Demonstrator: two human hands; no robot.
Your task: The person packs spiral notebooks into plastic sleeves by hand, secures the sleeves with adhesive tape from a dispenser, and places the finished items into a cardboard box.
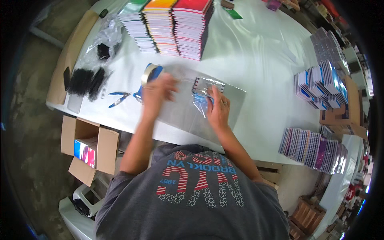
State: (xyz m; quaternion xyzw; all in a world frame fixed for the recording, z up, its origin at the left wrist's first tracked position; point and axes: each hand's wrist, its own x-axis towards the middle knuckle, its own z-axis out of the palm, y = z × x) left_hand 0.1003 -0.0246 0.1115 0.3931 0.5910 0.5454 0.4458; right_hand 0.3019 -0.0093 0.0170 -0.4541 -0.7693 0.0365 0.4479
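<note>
The white-covered table (272,60) spreads out in front of you, and close to your body lies the grey mat (184,118). Beyond the mat's far edge stand three tall stacks of spiral-bound notebooks (190,32), with green, yellow and red covers on top. Below and to the left of the mat, past the table edge, is an open cardboard box (108,150) with colourful printed goods inside. Well to the right of the mat are a row of spiral notebooks (302,150) and a pile of blue-and-white notebooks (322,86). Left of the mat you have a crumpled clear plastic bag (112,34) and, nearer you, bundles of black binding coils (82,82). Your hands are apart: the left hand (158,90), blurred, is over the mat's left part, just beside the blue tape dispenser (151,73), and whether it grips anything you cannot tell. Your right hand (219,110) has its fingers on the small film-wrapped spiral notebook (202,85) lying on the mat; whether they pinch or only press is unclear. The blue-handled pliers (125,95) rest left of the mat.
</note>
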